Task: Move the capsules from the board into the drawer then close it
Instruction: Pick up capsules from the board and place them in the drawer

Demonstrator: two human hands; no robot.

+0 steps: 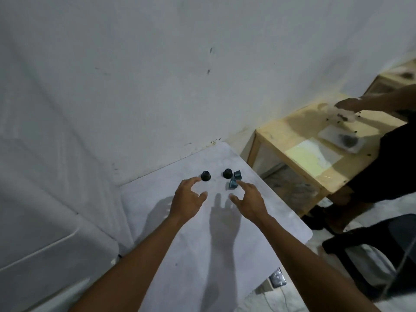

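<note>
Several small dark capsules lie on a white board (171,244). One black capsule (205,175) stands at the left, another black capsule (227,173) a little to its right. Two bluish capsules (238,174) (232,183) lie tipped beside it. My left hand (188,199) hovers with spread fingers, its fingertips next to the left black capsule. My right hand (248,199) reaches forward with fingers spread, the index fingertip close to the nearer bluish capsule. Neither hand holds anything. No drawer is in view.
A white wall rises right behind the board. To the right stands a low wooden table (290,136) with papers, where another person (382,154) leans with an arm out. A black chair (371,251) sits at the lower right. A wall socket (278,278) lies by the board's edge.
</note>
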